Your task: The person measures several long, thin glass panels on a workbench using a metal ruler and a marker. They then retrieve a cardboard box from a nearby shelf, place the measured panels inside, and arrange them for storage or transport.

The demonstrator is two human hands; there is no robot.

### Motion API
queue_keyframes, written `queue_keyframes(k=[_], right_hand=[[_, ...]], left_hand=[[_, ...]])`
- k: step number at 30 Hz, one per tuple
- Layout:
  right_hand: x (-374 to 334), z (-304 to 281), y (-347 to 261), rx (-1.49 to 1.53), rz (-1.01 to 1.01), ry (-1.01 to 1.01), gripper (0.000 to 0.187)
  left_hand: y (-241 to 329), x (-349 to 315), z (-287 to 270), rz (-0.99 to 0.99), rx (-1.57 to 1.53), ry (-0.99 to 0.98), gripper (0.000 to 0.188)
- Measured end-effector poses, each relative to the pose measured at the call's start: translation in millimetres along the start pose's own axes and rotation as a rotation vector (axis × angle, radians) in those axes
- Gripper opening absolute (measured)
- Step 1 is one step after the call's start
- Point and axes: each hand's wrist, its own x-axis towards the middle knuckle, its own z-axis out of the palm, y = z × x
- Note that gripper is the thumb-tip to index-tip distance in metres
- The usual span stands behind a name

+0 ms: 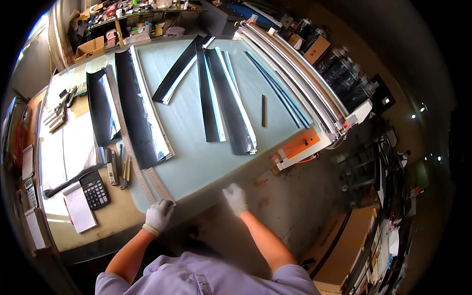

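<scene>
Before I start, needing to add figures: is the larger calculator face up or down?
Face up: the larger calculator shows its keys.

Lie flat, slanting across the table [206, 167] as two pale rulers [158, 185], with near ends at left hand [159, 216], one meeting a dark sheet [132, 108].

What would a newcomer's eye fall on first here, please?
Probably the long black strips, spread across the pale blue-green tabletop. Next, perhaps, the white-gloved left hand at the near ends of the rulers, and the orange panel at the tabletop's near right corner.
</scene>
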Motion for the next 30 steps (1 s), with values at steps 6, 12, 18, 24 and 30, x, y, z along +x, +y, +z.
queue_keyframes(k=[6,12,18,24,30], right_hand=[[104.1,-10.0,21.2,-0.024,0.132,0.197,0.029],[183.3,-1.9,48.8,-0.180,0.022,0.276,0.046],[206.1,7.2,48.0,-0.507,0.166,0.134,0.070],[212.3,-3.2,50.4,-0.516,0.124,0.027,0.055],[225.4,-12.8,85.5,-0.434,0.021,-0.016,0.031]], left_hand=[[25.4,34.2,22.6,-0.049,0.017,0.064,0.019],[9.1,44.6,38.6,-0.153,-0.040,0.137,0.017],[2.0,63.0,41.7,-0.257,-0.051,0.090,0.018],[12.3,92.2,53.2,-0.275,-0.110,-0.012,0.021],[35.6,133.7,81.4,-0.309,-0.042,-0.024,0.021]])
